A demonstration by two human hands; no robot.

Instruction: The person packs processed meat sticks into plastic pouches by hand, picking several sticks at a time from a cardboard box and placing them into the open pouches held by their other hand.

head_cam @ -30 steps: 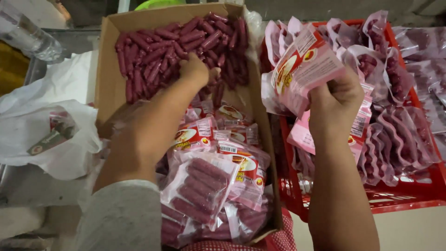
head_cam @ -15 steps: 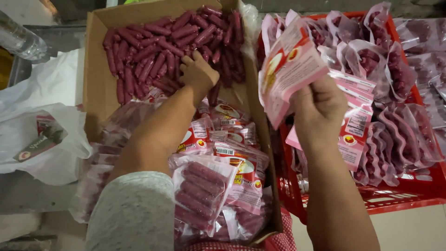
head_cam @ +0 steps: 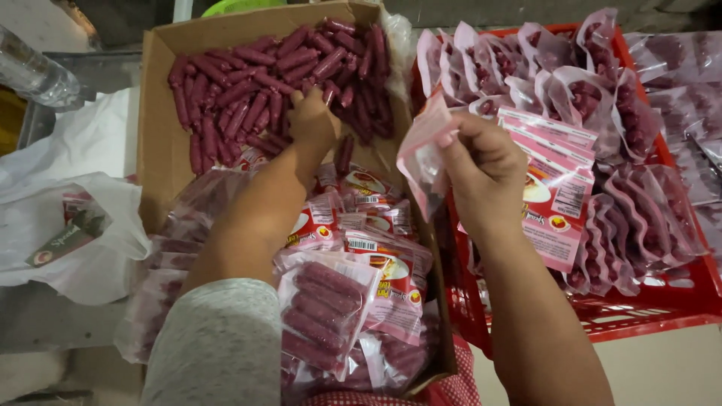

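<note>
1. The left hand (head_cam: 312, 120) reaches into the far end of a cardboard box (head_cam: 154, 143), fingers curled down onto a heap of loose red sausages (head_cam: 256, 83); whether it grips one is hard to tell, as the fingertips are buried among them.
2. The right hand (head_cam: 485, 169) is raised between the box and a red crate (head_cam: 662, 304), thumb and fingers pinching the top of an empty pink pouch (head_cam: 421, 158) that hangs below them with its mouth partly spread.
3. In the near half of the box lie sealed packs of sausages (head_cam: 323, 312), piled over one another under the left forearm, some face up with their printed labels showing.
4. The red crate to the right holds filled open pouches (head_cam: 594, 90) standing in rows, with flat printed pouches (head_cam: 556, 195) just beside the right hand.
5. Left of the box, a white plastic bag (head_cam: 68, 240) lies crumpled on a grey counter (head_cam: 45, 316); a clear plastic bottle (head_cam: 34, 75) lies at the far left.
6. A green rim (head_cam: 233, 6) shows behind the box, cut off by the top edge.
7. The crate's right side runs out of view, and the pouches there are blurred.
8. The box's near end is hidden by the grey sleeve (head_cam: 218, 346).
</note>
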